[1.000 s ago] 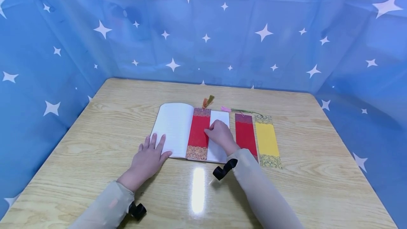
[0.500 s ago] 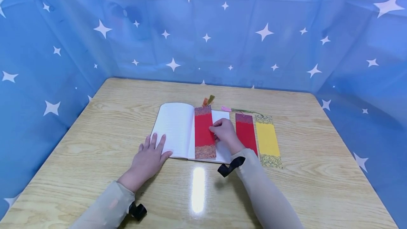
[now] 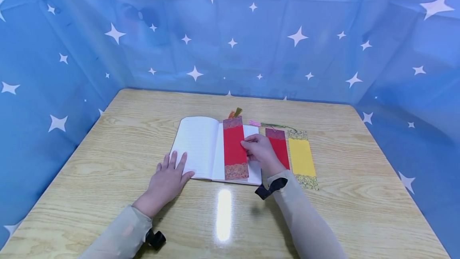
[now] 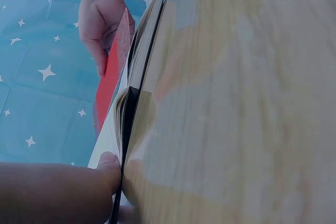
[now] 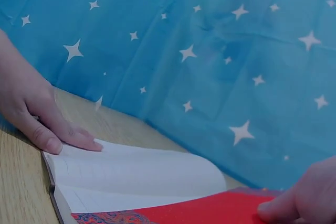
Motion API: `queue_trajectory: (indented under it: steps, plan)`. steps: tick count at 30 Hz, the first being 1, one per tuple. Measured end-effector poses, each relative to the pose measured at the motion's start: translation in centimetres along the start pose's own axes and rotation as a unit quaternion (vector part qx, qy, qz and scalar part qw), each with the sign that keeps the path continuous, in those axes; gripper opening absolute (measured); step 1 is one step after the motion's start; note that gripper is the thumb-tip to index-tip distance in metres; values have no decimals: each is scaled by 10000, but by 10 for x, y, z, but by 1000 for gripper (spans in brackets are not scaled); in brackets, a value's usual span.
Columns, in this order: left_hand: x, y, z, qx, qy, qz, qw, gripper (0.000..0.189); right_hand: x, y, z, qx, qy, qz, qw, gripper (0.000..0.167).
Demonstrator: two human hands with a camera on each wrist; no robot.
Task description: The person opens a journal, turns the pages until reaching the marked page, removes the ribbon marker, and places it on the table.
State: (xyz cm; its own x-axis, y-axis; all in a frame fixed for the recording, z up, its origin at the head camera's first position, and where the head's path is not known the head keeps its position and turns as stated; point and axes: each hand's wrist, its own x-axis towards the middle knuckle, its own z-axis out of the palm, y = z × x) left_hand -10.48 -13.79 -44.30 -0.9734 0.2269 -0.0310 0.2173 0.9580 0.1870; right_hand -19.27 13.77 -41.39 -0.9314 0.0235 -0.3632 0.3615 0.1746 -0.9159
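An open notebook (image 3: 195,143) with faintly lined pages lies on the table. My left hand (image 3: 169,181) rests with spread fingers on the lower left corner of its left page; the left wrist view shows that thumb (image 4: 108,169) at the page edge. Over the right page, my right hand (image 3: 261,152) pinches the right edge of a red bookmark (image 3: 234,145) with patterned bands at both ends. The bookmark (image 4: 111,80) is raised and tilted off the page in the left wrist view. Orange and olive tassels (image 3: 235,113) show just beyond its top end.
Right of the notebook lie a second red bookmark (image 3: 277,147), partly covered by my right forearm, and a yellow bookmark (image 3: 302,157). A pink tassel (image 3: 255,123) and a green cord (image 3: 274,125) lie above them. A blue star-patterned curtain (image 3: 230,31) stands behind the wooden table (image 3: 143,107).
My right hand has drawn the red bookmark rightward from near the notebook's centre fold and lifted it, uncovering the inner part of the right page. The left hand has stayed put.
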Motion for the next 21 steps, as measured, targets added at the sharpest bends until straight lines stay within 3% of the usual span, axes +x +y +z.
queue_trajectory:
  steps: [21]
  plan:
    - [1,-1,5,43,202,35,9998,64,1,4,-47,279,304,-121,9991,34]
